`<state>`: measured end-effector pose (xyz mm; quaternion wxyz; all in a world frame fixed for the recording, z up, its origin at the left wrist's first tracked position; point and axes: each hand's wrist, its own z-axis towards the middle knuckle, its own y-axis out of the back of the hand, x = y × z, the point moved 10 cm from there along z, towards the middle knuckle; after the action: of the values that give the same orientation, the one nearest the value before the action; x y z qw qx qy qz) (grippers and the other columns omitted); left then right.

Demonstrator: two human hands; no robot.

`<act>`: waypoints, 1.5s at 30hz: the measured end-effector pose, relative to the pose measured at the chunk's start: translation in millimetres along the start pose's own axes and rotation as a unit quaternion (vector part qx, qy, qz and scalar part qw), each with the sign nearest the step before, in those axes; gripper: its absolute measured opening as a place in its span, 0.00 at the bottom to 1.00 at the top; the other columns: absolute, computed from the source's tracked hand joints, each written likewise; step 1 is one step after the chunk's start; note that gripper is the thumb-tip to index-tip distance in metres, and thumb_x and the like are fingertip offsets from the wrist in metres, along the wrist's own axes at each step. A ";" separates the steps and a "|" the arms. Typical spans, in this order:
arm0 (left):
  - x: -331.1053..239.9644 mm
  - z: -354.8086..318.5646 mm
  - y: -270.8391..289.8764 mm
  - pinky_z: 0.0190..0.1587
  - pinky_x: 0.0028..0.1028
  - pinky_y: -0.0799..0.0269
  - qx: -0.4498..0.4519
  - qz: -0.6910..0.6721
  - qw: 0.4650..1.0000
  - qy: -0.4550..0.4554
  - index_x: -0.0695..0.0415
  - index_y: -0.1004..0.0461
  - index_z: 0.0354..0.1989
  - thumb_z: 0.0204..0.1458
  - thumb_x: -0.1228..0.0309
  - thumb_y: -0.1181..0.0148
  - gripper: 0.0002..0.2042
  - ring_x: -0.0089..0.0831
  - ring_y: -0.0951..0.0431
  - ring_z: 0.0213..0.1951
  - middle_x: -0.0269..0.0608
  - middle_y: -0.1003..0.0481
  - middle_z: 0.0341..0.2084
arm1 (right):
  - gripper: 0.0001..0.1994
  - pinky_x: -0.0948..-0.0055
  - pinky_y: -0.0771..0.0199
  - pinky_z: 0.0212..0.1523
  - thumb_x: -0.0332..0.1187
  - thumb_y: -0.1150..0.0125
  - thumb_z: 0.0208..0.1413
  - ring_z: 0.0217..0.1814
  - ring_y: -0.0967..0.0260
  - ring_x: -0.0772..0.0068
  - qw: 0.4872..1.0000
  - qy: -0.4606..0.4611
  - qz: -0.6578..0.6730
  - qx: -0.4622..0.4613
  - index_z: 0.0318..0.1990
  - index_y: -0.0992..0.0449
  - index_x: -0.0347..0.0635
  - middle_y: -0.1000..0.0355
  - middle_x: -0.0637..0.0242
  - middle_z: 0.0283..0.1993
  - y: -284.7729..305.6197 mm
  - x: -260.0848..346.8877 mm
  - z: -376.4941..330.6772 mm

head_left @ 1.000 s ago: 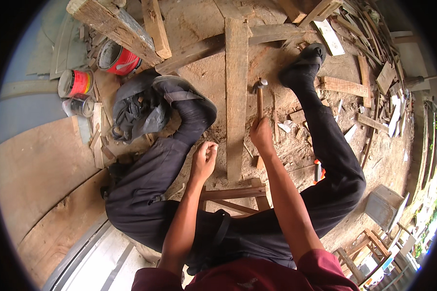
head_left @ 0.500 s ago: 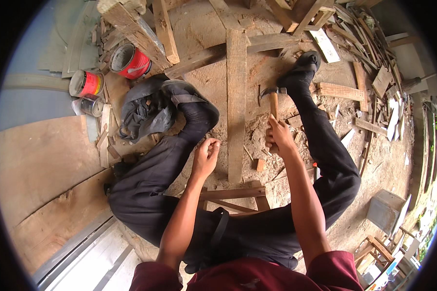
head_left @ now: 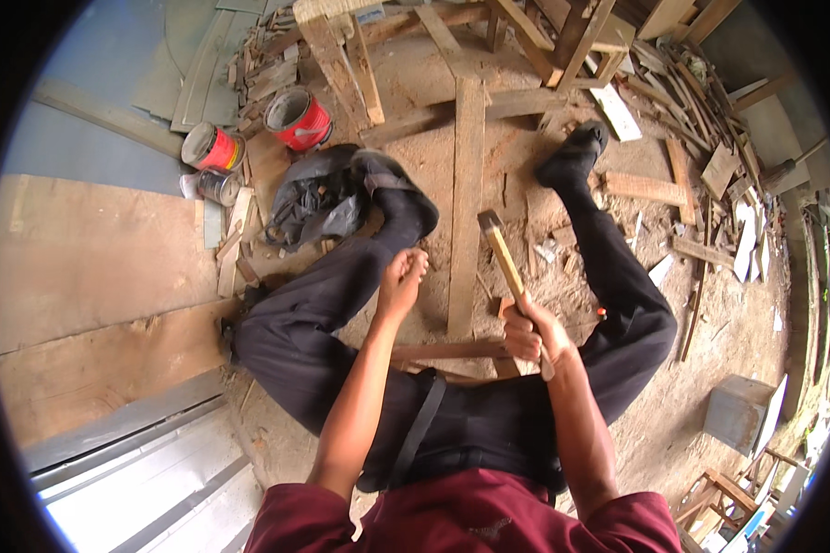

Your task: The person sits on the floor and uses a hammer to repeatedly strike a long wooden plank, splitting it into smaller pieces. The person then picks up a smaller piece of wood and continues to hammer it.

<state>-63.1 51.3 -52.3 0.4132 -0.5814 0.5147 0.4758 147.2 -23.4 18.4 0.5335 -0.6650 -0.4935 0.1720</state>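
Observation:
My right hand [head_left: 533,334] is wrapped round the wooden handle of a hammer [head_left: 504,261], its dark head raised and pointing away from me. Between my legs a long wooden plank [head_left: 466,203] runs away from me, to the left of the hammer. My left hand [head_left: 402,284] is closed beside the plank's left edge, near my left foot; whatever its fingers hold, if anything, is hidden. Under the plank's near end sits a low wooden crosspiece [head_left: 452,350]. A small orange-brown wood block [head_left: 505,307] lies by my right hand.
Red paint cans [head_left: 300,118] and a smaller metal can [head_left: 218,187] stand at the left, near a black plastic bag [head_left: 318,198]. Wooden frames [head_left: 563,46] rise at the far side. Scrap wood [head_left: 650,187] litters the right. A grey box [head_left: 740,410] sits at lower right.
My right hand has drawn the hammer back toward my body, and its head has lifted and tilted left. The view has shifted; my left hand stays closed beside the plank.

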 end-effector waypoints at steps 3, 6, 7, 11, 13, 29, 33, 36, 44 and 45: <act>36.5 1.2 43.4 0.33 0.20 0.31 -0.062 0.069 0.996 0.016 0.60 0.25 0.41 0.63 0.65 0.48 0.11 0.16 0.26 0.30 0.31 0.23 0.28 | 0.22 0.79 0.52 0.10 0.52 0.52 0.66 0.09 0.54 0.82 0.999 0.045 -0.016 -0.025 0.23 0.41 0.50 0.50 0.78 0.11 11.4 2.6 8.6; 48.2 1.5 54.3 0.32 0.21 0.29 -0.109 0.020 0.989 0.098 0.59 0.25 0.40 0.64 0.63 0.50 0.12 0.18 0.24 0.30 0.32 0.22 0.30 | 0.20 0.78 0.52 0.12 0.48 0.49 0.65 0.11 0.55 0.82 0.978 0.099 -0.033 -0.183 0.24 0.43 0.51 0.51 0.78 0.13 62.6 14.7 12.6; 48.7 5.5 49.5 0.33 0.22 0.29 -0.093 0.029 0.990 0.099 0.59 0.25 0.41 0.64 0.63 0.50 0.12 0.19 0.24 0.32 0.33 0.22 0.31 | 0.20 0.78 0.52 0.12 0.47 0.47 0.64 0.12 0.56 0.82 0.961 0.102 -0.028 -0.257 0.23 0.43 0.52 0.52 0.78 0.13 84.7 15.9 11.5; 71.9 23.5 20.8 0.33 0.22 0.28 -0.031 0.060 0.994 0.091 0.61 0.25 0.40 0.62 0.65 0.47 0.11 0.21 0.23 0.31 0.34 0.21 0.31 | 0.20 0.79 0.51 0.14 0.38 0.42 0.59 0.13 0.55 0.82 0.913 0.046 0.108 -0.390 0.19 0.44 0.54 0.48 0.78 0.13 161.3 -0.3 3.7; 104.7 34.1 19.5 0.37 0.25 0.27 -0.009 0.153 0.984 0.091 0.63 0.25 0.41 0.60 0.63 0.44 0.13 0.27 0.22 0.33 0.38 0.20 0.32 | 0.20 0.79 0.50 0.14 0.37 0.43 0.58 0.13 0.55 0.81 0.904 0.029 0.162 -0.394 0.17 0.45 0.53 0.48 0.78 0.13 173.1 -14.3 7.6; 112.5 -17.0 -92.0 0.53 0.41 0.30 -0.047 0.266 0.961 -0.068 0.69 0.40 0.61 0.50 0.63 0.38 0.32 0.54 0.28 0.54 0.63 0.30 0.52 | 0.12 0.78 0.44 0.16 0.37 0.45 0.55 0.14 0.47 0.79 0.896 0.140 0.159 -0.390 0.22 0.39 0.53 0.42 0.77 0.14 170.6 16.5 2.1; 130.8 -25.5 -95.9 0.46 0.37 0.26 0.082 0.173 0.981 0.010 0.62 0.27 0.54 0.55 0.63 0.39 0.21 0.48 0.20 0.44 0.52 0.20 0.40 | 0.15 0.79 0.43 0.17 0.37 0.46 0.55 0.15 0.46 0.80 0.891 0.140 0.216 -0.373 0.18 0.40 0.53 0.41 0.78 0.14 175.6 6.0 9.1; 176.1 -32.0 -81.4 0.43 0.35 0.26 0.061 0.099 0.983 0.144 0.62 0.24 0.49 0.57 0.59 0.40 0.19 0.40 0.20 0.42 0.49 0.20 0.39 | 0.11 0.77 0.43 0.18 0.40 0.47 0.57 0.16 0.46 0.78 0.912 0.093 0.177 -0.358 0.25 0.38 0.53 0.42 0.76 0.15 185.5 -5.4 17.6; 233.0 -8.4 3.8 0.41 0.37 0.26 -0.120 0.230 0.938 0.231 0.61 0.22 0.45 0.60 0.59 0.46 0.17 0.43 0.20 0.39 0.49 0.20 0.37 | 0.10 0.75 0.46 0.16 0.38 0.47 0.56 0.15 0.48 0.77 0.905 0.040 0.093 -0.414 0.26 0.40 0.52 0.45 0.75 0.15 179.3 -7.2 21.4; 227.9 -8.6 11.4 0.42 0.39 0.25 -0.160 0.264 0.927 0.212 0.61 0.22 0.44 0.60 0.60 0.47 0.17 0.44 0.20 0.40 0.50 0.20 0.37 | 0.10 0.75 0.46 0.16 0.38 0.47 0.56 0.15 0.48 0.77 0.904 0.042 0.095 -0.415 0.26 0.40 0.52 0.45 0.75 0.15 181.1 -7.2 21.4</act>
<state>-69.3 -5.4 -273.5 0.0556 -0.5705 0.6416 0.5097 213.4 -7.8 -150.9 0.2101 -0.8766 -0.4321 -0.0265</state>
